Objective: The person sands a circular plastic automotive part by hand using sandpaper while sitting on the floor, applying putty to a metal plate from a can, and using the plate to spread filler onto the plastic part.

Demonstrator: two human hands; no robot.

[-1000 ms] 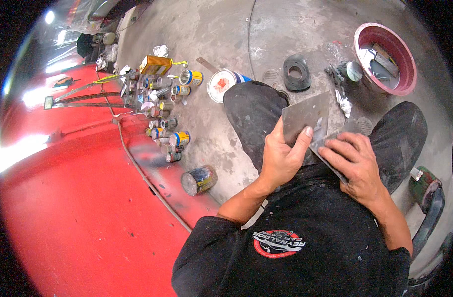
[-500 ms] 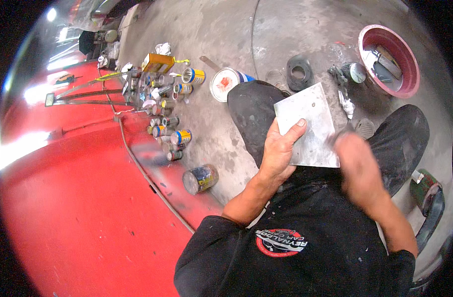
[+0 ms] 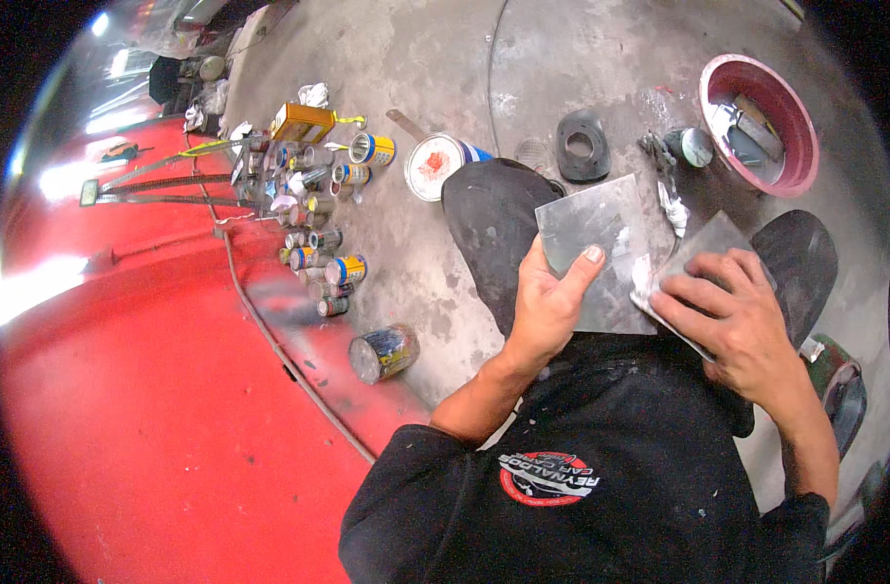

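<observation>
My left hand (image 3: 547,307) grips a flat, grey, square-cornered metal plate (image 3: 589,224), its thumb lying across the top face and its fingers tucked out of sight underneath. In my right hand (image 3: 742,321) is a thin grey spreader blade (image 3: 719,236), tilted, with the fingers spread over its upper side. White paste (image 3: 643,274) sits along the blade's left edge, where it meets or nearly meets the plate's right side. Grey smears mark the plate's face. Both tools are over my lap, between my knees.
A reddish tub (image 3: 813,127) holding flat tools stands at the far right. Ahead are a dark ring-shaped part (image 3: 583,170) and a paint-smeared can (image 3: 435,167). Several small cans (image 3: 347,270) stand left, beside a red car panel (image 3: 163,389); a larger can (image 3: 384,352) lies nearer.
My right hand, blurred over the plate's right edge before, is now clearer, with the blade turned into view and white paste on its edge. The left hand still holds the plate.
</observation>
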